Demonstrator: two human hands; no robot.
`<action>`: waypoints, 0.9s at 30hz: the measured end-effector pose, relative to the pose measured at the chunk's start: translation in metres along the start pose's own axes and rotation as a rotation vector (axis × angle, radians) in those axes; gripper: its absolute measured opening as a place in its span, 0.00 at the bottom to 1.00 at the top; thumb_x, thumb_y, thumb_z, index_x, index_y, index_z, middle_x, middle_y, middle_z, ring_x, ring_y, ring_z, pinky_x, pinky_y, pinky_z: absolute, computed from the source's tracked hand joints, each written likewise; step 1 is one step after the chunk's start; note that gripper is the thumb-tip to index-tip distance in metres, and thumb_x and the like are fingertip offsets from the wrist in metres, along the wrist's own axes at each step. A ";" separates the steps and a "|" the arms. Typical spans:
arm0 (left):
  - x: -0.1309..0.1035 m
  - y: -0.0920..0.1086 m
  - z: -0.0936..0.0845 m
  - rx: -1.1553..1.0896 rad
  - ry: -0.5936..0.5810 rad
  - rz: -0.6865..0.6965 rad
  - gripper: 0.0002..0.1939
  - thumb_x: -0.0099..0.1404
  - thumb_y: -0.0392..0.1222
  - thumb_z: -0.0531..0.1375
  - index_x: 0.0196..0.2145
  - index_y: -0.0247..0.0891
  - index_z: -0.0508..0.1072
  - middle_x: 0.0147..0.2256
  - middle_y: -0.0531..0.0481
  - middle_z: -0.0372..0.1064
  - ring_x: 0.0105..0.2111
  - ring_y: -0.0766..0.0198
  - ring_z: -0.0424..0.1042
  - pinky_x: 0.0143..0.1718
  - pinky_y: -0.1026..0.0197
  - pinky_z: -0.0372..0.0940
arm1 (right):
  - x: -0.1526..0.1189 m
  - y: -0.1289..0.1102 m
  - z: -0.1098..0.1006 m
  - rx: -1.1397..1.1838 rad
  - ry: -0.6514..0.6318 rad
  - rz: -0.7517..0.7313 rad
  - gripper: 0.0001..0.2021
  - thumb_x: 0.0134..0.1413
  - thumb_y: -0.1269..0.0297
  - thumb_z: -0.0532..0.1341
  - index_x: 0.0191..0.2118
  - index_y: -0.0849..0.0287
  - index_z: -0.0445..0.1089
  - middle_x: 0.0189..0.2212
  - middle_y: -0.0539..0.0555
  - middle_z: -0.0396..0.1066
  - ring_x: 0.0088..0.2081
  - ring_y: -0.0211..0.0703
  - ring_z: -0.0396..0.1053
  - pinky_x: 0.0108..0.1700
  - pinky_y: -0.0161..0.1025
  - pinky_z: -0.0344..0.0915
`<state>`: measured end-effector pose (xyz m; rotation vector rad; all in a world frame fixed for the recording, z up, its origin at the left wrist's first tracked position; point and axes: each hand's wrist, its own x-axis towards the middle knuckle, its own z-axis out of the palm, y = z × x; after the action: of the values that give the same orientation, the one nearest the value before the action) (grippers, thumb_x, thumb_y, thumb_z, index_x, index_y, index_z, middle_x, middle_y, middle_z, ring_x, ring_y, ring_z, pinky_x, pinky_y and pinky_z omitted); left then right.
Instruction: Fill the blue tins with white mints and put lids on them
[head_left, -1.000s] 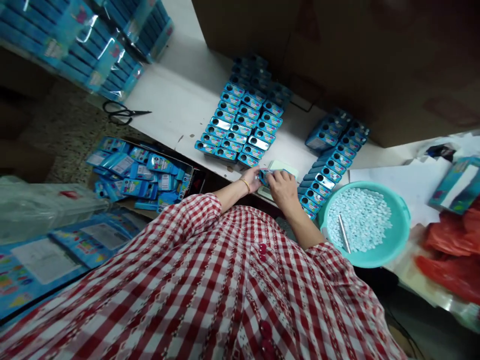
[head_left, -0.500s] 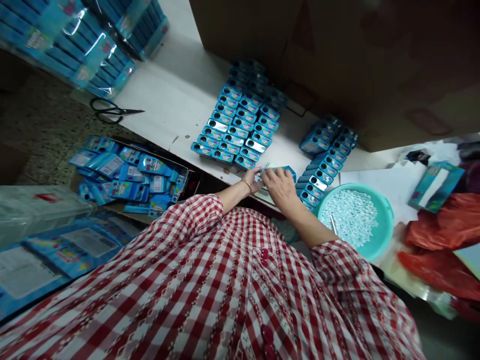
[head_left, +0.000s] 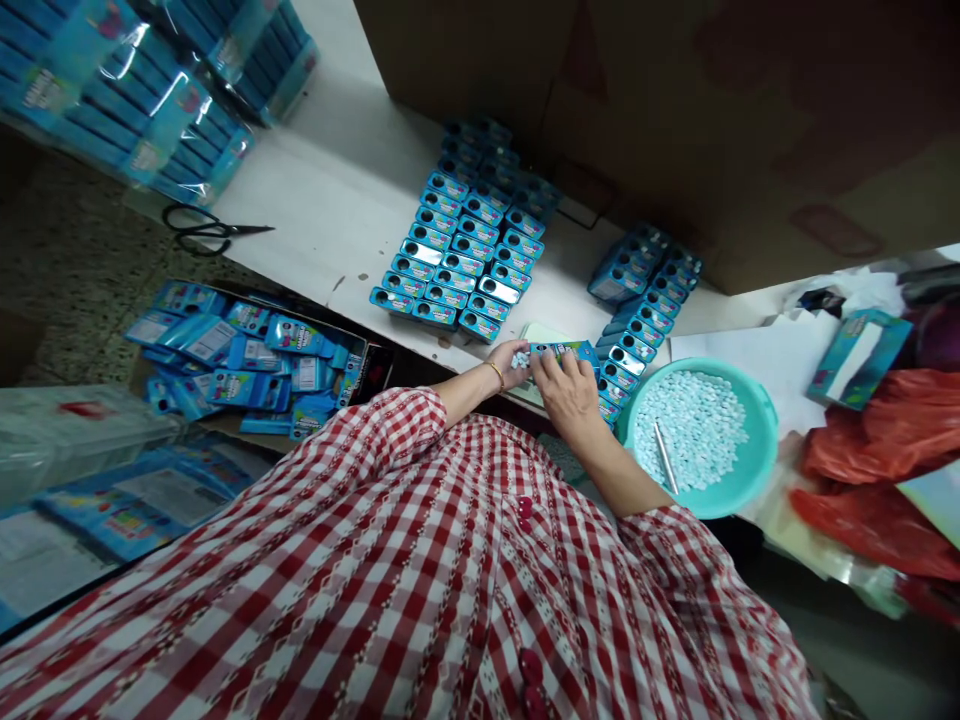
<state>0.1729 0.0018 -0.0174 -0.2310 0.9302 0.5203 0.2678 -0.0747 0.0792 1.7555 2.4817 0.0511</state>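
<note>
My left hand [head_left: 507, 366], with a gold bangle at its wrist, is cupped around a few small pale tablets [head_left: 519, 359]. Right beside it, my right hand [head_left: 568, 392] grips a small blue printed box [head_left: 577, 351] from above, fingers bent over its side. The box lies on its side, one end toward the left palm; whether that end touches the palm I cannot tell. Under the hands is a pale green flat thing [head_left: 541, 332], partly covered. To the right stands a turquoise basin [head_left: 766, 420] of the same pale tablets [head_left: 697, 415], with a silver pen-like rod [head_left: 664, 455] on top.
Rows of upright blue boxes [head_left: 461, 265] stand on the white table [head_left: 315, 190], with another row [head_left: 634, 340] by the basin. Scissors [head_left: 210, 232] lie at the left edge. Below is a carton of loose blue boxes [head_left: 240, 355]. A large brown carton [head_left: 637, 130] stands behind.
My right hand and the blue box have shifted slightly, so the box's printed side and the tablets in my left palm show more clearly. The whole view has moved a little.
</note>
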 end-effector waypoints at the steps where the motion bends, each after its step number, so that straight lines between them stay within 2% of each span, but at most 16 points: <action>1: 0.000 0.000 0.001 0.007 0.019 -0.002 0.07 0.61 0.32 0.54 0.35 0.32 0.72 0.19 0.53 0.66 0.18 0.68 0.65 0.28 0.65 0.63 | -0.002 0.001 0.000 -0.008 0.006 0.001 0.18 0.61 0.73 0.47 0.53 0.61 0.63 0.48 0.62 0.66 0.44 0.50 0.58 0.39 0.45 0.51; 3: -0.003 -0.001 0.002 0.021 0.057 -0.020 0.07 0.61 0.32 0.54 0.35 0.32 0.72 0.19 0.52 0.67 0.18 0.68 0.65 0.27 0.65 0.63 | -0.004 0.001 0.000 -0.006 0.008 0.006 0.17 0.61 0.73 0.47 0.53 0.61 0.64 0.47 0.62 0.67 0.44 0.50 0.58 0.39 0.44 0.51; 8: -0.008 -0.002 0.007 0.008 0.035 -0.083 0.08 0.62 0.33 0.54 0.35 0.30 0.73 0.20 0.51 0.67 0.18 0.69 0.66 0.26 0.66 0.63 | -0.005 -0.002 -0.002 0.047 0.034 0.015 0.18 0.60 0.72 0.49 0.54 0.59 0.63 0.48 0.60 0.67 0.44 0.49 0.59 0.41 0.44 0.51; 12: -0.010 0.000 0.008 0.007 0.009 -0.047 0.08 0.63 0.31 0.52 0.34 0.30 0.71 0.20 0.50 0.68 0.20 0.67 0.68 0.28 0.64 0.66 | -0.010 0.014 0.006 0.205 0.055 0.167 0.18 0.55 0.72 0.54 0.52 0.57 0.64 0.45 0.58 0.69 0.43 0.49 0.60 0.42 0.44 0.54; 15: -0.012 0.006 0.002 0.038 0.020 0.001 0.07 0.61 0.29 0.53 0.33 0.30 0.71 0.20 0.49 0.68 0.21 0.66 0.69 0.28 0.63 0.68 | -0.016 0.032 0.029 0.489 0.169 0.297 0.18 0.49 0.72 0.56 0.48 0.59 0.66 0.43 0.57 0.68 0.44 0.48 0.62 0.46 0.43 0.58; 18: -0.019 0.016 -0.010 0.056 0.039 0.045 0.09 0.63 0.31 0.51 0.32 0.29 0.71 0.22 0.44 0.70 0.24 0.64 0.72 0.29 0.63 0.69 | -0.017 0.041 0.065 0.794 0.285 0.450 0.15 0.47 0.67 0.58 0.44 0.60 0.65 0.40 0.56 0.68 0.42 0.46 0.65 0.45 0.43 0.61; 22: -0.038 0.027 -0.031 0.100 0.096 0.040 0.11 0.64 0.34 0.51 0.35 0.28 0.72 0.25 0.41 0.72 0.25 0.62 0.73 0.28 0.62 0.69 | -0.009 0.039 0.109 1.035 0.310 0.613 0.16 0.47 0.60 0.58 0.43 0.61 0.63 0.37 0.54 0.67 0.37 0.43 0.66 0.41 0.41 0.64; 24: -0.049 0.029 -0.041 0.107 0.112 0.037 0.11 0.64 0.34 0.51 0.36 0.28 0.72 0.25 0.41 0.72 0.26 0.62 0.73 0.28 0.62 0.69 | -0.009 0.037 0.117 1.044 0.293 0.635 0.17 0.48 0.59 0.57 0.43 0.61 0.62 0.37 0.54 0.68 0.37 0.43 0.66 0.41 0.41 0.65; 27: -0.064 0.028 -0.052 0.118 0.106 0.022 0.12 0.65 0.33 0.51 0.38 0.28 0.72 0.27 0.40 0.73 0.28 0.61 0.74 0.30 0.62 0.69 | -0.017 0.028 0.105 0.868 0.294 0.549 0.21 0.49 0.60 0.58 0.50 0.62 0.61 0.45 0.60 0.66 0.46 0.48 0.64 0.48 0.47 0.63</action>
<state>0.0907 -0.0168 0.0047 -0.1426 1.0642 0.4751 0.3108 -0.0847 -0.0219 2.8982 2.2491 -0.9104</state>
